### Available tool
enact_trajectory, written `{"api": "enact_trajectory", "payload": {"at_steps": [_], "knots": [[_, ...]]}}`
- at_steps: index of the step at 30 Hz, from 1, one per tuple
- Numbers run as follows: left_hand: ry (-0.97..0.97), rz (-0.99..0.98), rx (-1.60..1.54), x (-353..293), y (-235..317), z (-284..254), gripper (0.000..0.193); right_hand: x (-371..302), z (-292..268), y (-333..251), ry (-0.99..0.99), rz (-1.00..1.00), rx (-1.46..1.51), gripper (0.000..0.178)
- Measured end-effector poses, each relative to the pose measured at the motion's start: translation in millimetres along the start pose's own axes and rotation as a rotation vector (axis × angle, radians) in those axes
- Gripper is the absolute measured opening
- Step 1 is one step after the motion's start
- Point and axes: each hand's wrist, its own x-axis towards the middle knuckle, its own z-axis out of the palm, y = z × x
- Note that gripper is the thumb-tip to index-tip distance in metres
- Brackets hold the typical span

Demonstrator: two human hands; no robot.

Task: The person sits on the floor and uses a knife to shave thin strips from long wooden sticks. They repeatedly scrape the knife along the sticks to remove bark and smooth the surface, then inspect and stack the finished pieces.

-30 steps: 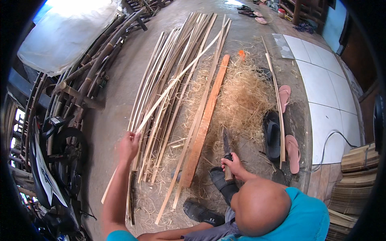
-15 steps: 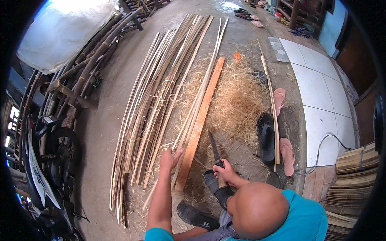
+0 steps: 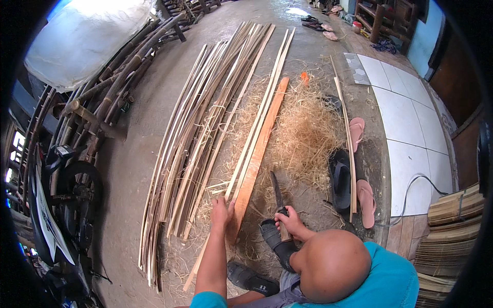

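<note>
My left hand (image 3: pixel 222 213) is closed around the near part of a pair of long, pale bamboo strips (image 3: pixel 262 110). They stretch away from me along the left side of a flat orange-brown wooden board (image 3: pixel 263 146). In my right hand (image 3: pixel 290 222) is a knife (image 3: pixel 277 189), its dark blade pointing away over the floor. The handle's lower end shows below my fist, beside my bent knee (image 3: pixel 334 264). Left of the board lies a large bundle of bamboo strips (image 3: pixel 192 138).
A heap of curly shavings (image 3: pixel 308 128) covers the floor right of the board. Beyond it are a black sandal (image 3: pixel 340 177), pink flip-flops (image 3: pixel 365 203) and a lone strip (image 3: pixel 345 133). A motorbike (image 3: pixel 56 215) stands left; stacked slats (image 3: pixel 452 231) sit at right.
My left hand has gone from open beside the strips to closed around them, moving slightly right. The two strips now lie more clearly apart. My right hand keeps the knife nearly still.
</note>
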Motion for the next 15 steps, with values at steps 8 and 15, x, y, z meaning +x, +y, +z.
{"api": "enact_trajectory", "payload": {"at_steps": [8, 15], "knots": [[0.310, -0.018, -0.179, 49, -24, -61, 0.042, -13, 9, -9, -0.070, -0.114, -0.131, 0.049], [0.304, 0.186, -0.388, 92, 43, -128, 0.034, -16, 3, -26, -0.425, -0.505, -0.935, 0.050]]}}
